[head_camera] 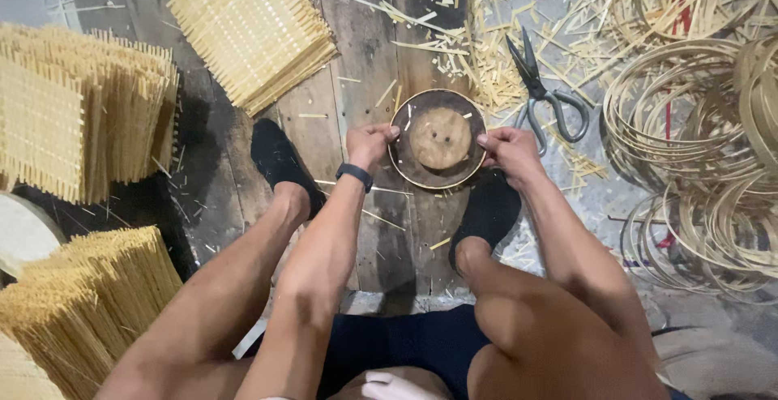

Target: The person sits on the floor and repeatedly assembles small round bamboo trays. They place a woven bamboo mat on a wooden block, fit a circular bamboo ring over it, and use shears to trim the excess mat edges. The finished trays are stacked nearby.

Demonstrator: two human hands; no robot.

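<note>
Left hand (369, 142) grips the left rim of a round dark wooden form (438, 139), fingers curled over its edge; a dark band sits on that wrist. Right hand (509, 150) grips the right rim of the same form, fingertips pressed to the edge. The form lies flat on the plank floor (356, 92), between the person's two feet in black socks (279, 161). A smaller, paler wooden disc (440, 137) sits on the form's centre, with two small holes showing.

Just beyond the right hand, scissors (541, 92) lie on the floor with the blades shut, amid scattered bamboo offcuts (486, 51). To the right, coiled bamboo hoops (705, 124) are heaped in loose piles. Beyond the left hand, a stack of square woven bamboo mats (251, 31) lies tilted on the floor. Further left, more woven mats (77, 120) stand stacked, with another bundle (89, 303) near the left knee.
</note>
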